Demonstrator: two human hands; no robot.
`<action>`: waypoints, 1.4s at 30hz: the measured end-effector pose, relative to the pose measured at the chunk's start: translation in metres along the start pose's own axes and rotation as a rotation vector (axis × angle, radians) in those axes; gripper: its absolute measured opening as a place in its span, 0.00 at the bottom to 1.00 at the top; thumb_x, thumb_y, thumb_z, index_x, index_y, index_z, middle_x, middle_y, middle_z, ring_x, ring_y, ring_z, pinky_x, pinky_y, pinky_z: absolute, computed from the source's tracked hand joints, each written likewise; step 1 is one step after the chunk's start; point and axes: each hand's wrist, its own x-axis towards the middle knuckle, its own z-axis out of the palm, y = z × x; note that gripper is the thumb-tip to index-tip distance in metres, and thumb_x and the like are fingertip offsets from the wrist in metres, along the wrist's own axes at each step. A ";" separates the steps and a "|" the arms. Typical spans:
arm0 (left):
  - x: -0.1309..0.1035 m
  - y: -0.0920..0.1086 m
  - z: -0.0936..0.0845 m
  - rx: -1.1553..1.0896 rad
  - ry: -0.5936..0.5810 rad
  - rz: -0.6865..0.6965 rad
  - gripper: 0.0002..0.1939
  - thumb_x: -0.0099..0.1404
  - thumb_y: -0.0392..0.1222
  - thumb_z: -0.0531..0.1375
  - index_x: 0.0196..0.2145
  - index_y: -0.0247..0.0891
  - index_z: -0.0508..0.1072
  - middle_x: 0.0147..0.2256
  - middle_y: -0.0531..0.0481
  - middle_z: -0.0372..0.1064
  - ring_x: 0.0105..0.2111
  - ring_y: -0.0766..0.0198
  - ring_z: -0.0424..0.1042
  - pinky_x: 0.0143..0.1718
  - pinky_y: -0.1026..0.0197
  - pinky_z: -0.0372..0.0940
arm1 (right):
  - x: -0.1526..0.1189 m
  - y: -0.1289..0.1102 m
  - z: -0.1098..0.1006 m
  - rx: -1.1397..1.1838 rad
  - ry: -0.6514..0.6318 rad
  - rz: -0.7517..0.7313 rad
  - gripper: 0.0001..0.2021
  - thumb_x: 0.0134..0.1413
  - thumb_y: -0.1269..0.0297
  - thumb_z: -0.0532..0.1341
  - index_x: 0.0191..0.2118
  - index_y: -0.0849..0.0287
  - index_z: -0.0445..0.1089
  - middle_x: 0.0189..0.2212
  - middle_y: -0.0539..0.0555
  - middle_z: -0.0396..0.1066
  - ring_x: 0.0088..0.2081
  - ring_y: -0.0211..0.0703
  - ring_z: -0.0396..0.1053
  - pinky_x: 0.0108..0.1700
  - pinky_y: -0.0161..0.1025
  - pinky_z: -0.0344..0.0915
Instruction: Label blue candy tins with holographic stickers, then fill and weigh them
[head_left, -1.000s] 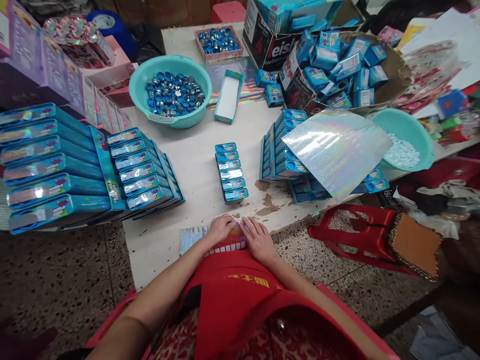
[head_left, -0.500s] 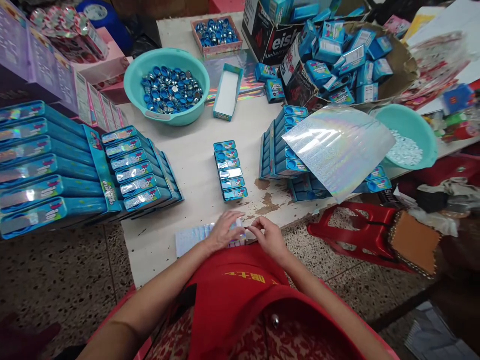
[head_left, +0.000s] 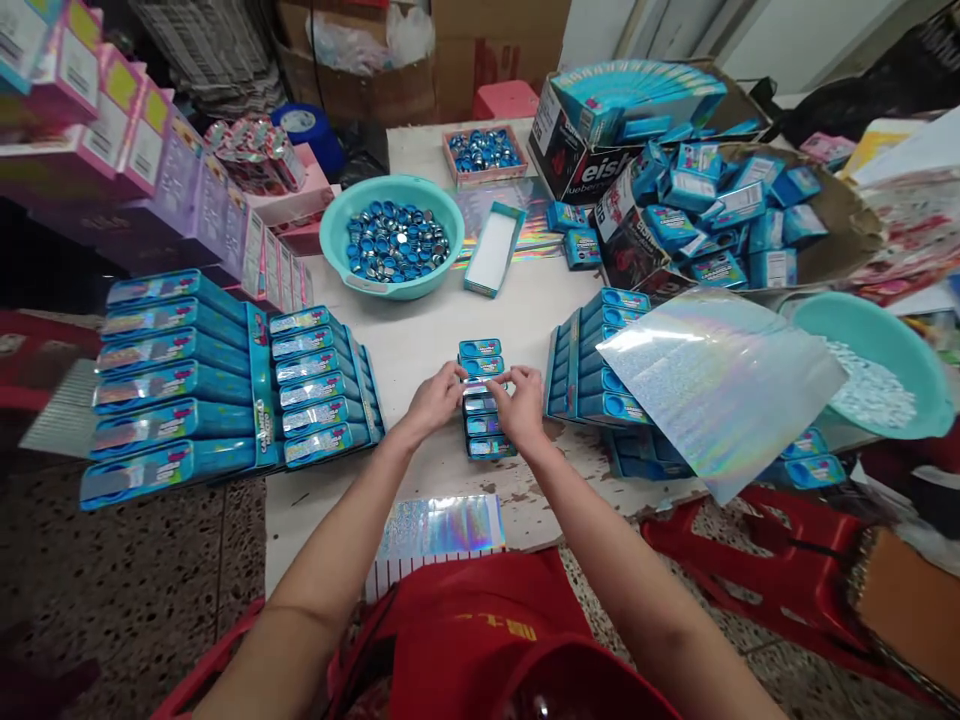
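Note:
A short row of small blue candy boxes (head_left: 489,447) stands on the table in front of me. My left hand (head_left: 436,402) is at the row's left side, its thumb and finger closed at one end of a narrow shiny sticker strip (head_left: 478,384). At the other end, my right hand (head_left: 523,405) pinches the strip from the right. The strip lies across the top of a box near the middle of the row; whether it is fully stuck down I cannot tell. Nearer to me lies a holographic sticker sheet (head_left: 442,525), with lined backing along its front edge.
Stacked blue boxes stand left (head_left: 322,390) and right (head_left: 600,350). A turquoise basin (head_left: 330,240) holds blue caps; another basin (head_left: 937,400) holds pale pieces. A loose holographic sheet (head_left: 720,380) covers part of the right stack. Cartons (head_left: 577,165) are behind, a red stool (head_left: 742,570) at right.
Both hands have moved forward from the sticker sheet at the table's front edge to the row of boxes, bringing a sticker strip. The camera view has tilted up.

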 end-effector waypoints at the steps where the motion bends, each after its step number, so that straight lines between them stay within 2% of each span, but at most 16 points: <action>1: 0.010 0.001 -0.003 0.051 0.019 0.011 0.12 0.61 0.36 0.49 0.43 0.40 0.65 0.23 0.56 0.64 0.26 0.64 0.65 0.31 0.64 0.58 | 0.012 -0.002 0.006 -0.016 0.026 0.007 0.06 0.46 0.62 0.63 0.27 0.58 0.70 0.41 0.59 0.65 0.47 0.52 0.61 0.48 0.46 0.59; 4: 0.036 -0.001 -0.003 0.171 0.042 -0.028 0.12 0.62 0.34 0.48 0.43 0.40 0.62 0.25 0.55 0.66 0.28 0.63 0.66 0.32 0.63 0.58 | 0.036 -0.001 0.023 -0.012 0.039 0.064 0.04 0.46 0.65 0.63 0.25 0.58 0.68 0.40 0.60 0.64 0.47 0.52 0.62 0.49 0.46 0.59; 8: 0.053 -0.014 0.004 0.219 0.061 -0.123 0.12 0.63 0.33 0.47 0.44 0.39 0.62 0.29 0.52 0.68 0.30 0.62 0.68 0.34 0.62 0.60 | 0.048 0.008 0.038 0.007 0.029 0.095 0.06 0.43 0.67 0.61 0.22 0.56 0.63 0.34 0.57 0.65 0.40 0.49 0.64 0.45 0.44 0.62; 10: 0.053 -0.021 0.008 0.205 0.071 -0.186 0.13 0.64 0.35 0.48 0.46 0.38 0.61 0.31 0.50 0.70 0.32 0.61 0.69 0.36 0.61 0.61 | 0.048 0.012 0.040 0.022 0.047 0.126 0.06 0.41 0.66 0.62 0.25 0.56 0.63 0.34 0.56 0.66 0.38 0.48 0.65 0.43 0.43 0.62; 14: 0.043 -0.028 0.027 0.198 0.097 -0.358 0.17 0.65 0.42 0.50 0.52 0.37 0.62 0.41 0.43 0.73 0.43 0.56 0.71 0.44 0.57 0.62 | 0.047 0.014 0.036 0.118 0.051 0.207 0.18 0.42 0.63 0.63 0.41 0.58 0.61 0.40 0.57 0.68 0.34 0.44 0.67 0.38 0.40 0.63; 17: 0.031 -0.027 0.042 0.077 0.154 -0.243 0.27 0.68 0.51 0.46 0.61 0.36 0.54 0.59 0.40 0.59 0.58 0.55 0.59 0.55 0.56 0.56 | 0.051 0.013 0.032 0.086 0.000 0.199 0.18 0.43 0.61 0.63 0.42 0.58 0.62 0.40 0.57 0.70 0.37 0.46 0.68 0.40 0.42 0.63; 19: 0.020 -0.028 0.045 0.081 0.080 -0.194 0.34 0.67 0.58 0.45 0.64 0.38 0.48 0.65 0.41 0.46 0.64 0.52 0.46 0.59 0.50 0.51 | 0.052 0.011 0.027 0.031 -0.017 0.211 0.14 0.46 0.62 0.62 0.40 0.60 0.64 0.37 0.57 0.71 0.38 0.48 0.68 0.43 0.44 0.63; 20: 0.012 -0.031 0.044 0.118 0.023 -0.209 0.35 0.66 0.60 0.44 0.64 0.39 0.48 0.66 0.42 0.43 0.65 0.49 0.42 0.59 0.47 0.48 | 0.050 0.010 0.024 0.020 -0.005 0.206 0.12 0.48 0.64 0.60 0.40 0.61 0.65 0.37 0.58 0.71 0.39 0.48 0.67 0.44 0.45 0.62; 22: -0.013 -0.042 0.039 0.219 -0.093 -0.255 0.33 0.67 0.60 0.43 0.62 0.39 0.56 0.64 0.40 0.50 0.64 0.46 0.46 0.58 0.42 0.48 | 0.035 0.009 0.012 0.021 0.048 0.113 0.12 0.52 0.67 0.55 0.43 0.63 0.65 0.41 0.61 0.69 0.43 0.48 0.66 0.47 0.46 0.61; 24: -0.048 -0.056 0.038 0.333 -0.196 -0.240 0.30 0.66 0.59 0.45 0.56 0.37 0.65 0.56 0.38 0.62 0.57 0.46 0.57 0.56 0.45 0.52 | 0.002 0.011 -0.002 0.028 0.090 -0.065 0.13 0.55 0.68 0.53 0.46 0.62 0.64 0.45 0.62 0.67 0.47 0.48 0.64 0.49 0.46 0.61; 27: -0.102 -0.072 0.054 0.488 -0.369 -0.162 0.26 0.59 0.59 0.57 0.47 0.38 0.72 0.47 0.39 0.68 0.50 0.46 0.62 0.50 0.48 0.57 | -0.067 0.025 -0.019 0.074 0.005 -0.238 0.10 0.60 0.66 0.52 0.45 0.58 0.65 0.41 0.59 0.68 0.44 0.46 0.65 0.47 0.44 0.63; 29: -0.123 -0.074 0.071 0.501 -0.394 -0.153 0.21 0.58 0.55 0.59 0.43 0.39 0.73 0.45 0.40 0.69 0.49 0.47 0.63 0.47 0.50 0.57 | -0.109 0.042 -0.025 0.088 -0.084 -0.308 0.09 0.61 0.68 0.51 0.43 0.57 0.67 0.38 0.57 0.69 0.43 0.46 0.66 0.46 0.43 0.64; 31: -0.130 -0.072 0.082 0.438 -0.386 -0.210 0.15 0.61 0.49 0.57 0.41 0.39 0.73 0.42 0.44 0.71 0.45 0.51 0.67 0.45 0.54 0.58 | -0.138 0.062 -0.026 0.052 -0.149 -0.326 0.11 0.61 0.69 0.50 0.42 0.57 0.68 0.37 0.57 0.69 0.43 0.46 0.66 0.45 0.44 0.65; 33: -0.127 -0.068 0.085 0.342 -0.379 -0.263 0.12 0.63 0.46 0.54 0.40 0.40 0.73 0.36 0.48 0.74 0.40 0.56 0.70 0.43 0.57 0.59 | -0.152 0.079 -0.025 -0.041 -0.207 -0.330 0.12 0.61 0.68 0.51 0.44 0.57 0.70 0.39 0.58 0.68 0.44 0.47 0.66 0.46 0.45 0.65; 39: -0.117 -0.062 0.079 0.301 -0.390 -0.198 0.13 0.64 0.44 0.52 0.33 0.41 0.76 0.31 0.51 0.76 0.35 0.60 0.71 0.41 0.60 0.58 | -0.157 0.097 -0.019 -0.470 -0.363 -0.473 0.14 0.60 0.63 0.57 0.49 0.55 0.70 0.41 0.59 0.70 0.41 0.49 0.63 0.41 0.44 0.62; 42: -0.118 -0.062 0.082 0.321 -0.367 -0.223 0.13 0.64 0.43 0.52 0.32 0.40 0.76 0.33 0.51 0.76 0.36 0.60 0.71 0.42 0.60 0.58 | -0.161 0.102 -0.020 -0.568 -0.411 -0.592 0.14 0.60 0.64 0.56 0.51 0.56 0.69 0.43 0.59 0.72 0.42 0.49 0.63 0.42 0.44 0.60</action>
